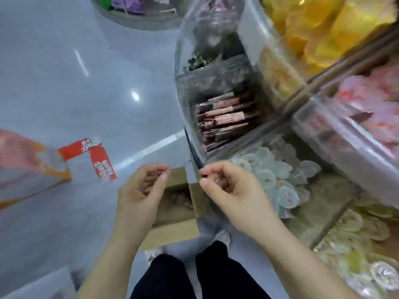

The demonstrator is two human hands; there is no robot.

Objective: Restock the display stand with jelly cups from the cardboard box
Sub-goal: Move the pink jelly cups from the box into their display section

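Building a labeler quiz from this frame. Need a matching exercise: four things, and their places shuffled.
Things:
1. open brown cardboard box
2. pale blue round jelly cups
3. torn red printed wrapper
4. dark maroon flat packets

Places:
A. lying loose on the grey floor, left of both hands
B. stacked inside a clear plastic bin, above the hands
C. on the floor below the left hand
D. heaped on the stand beside the right hand

Pairs: 1-C, 2-D, 3-A, 4-B
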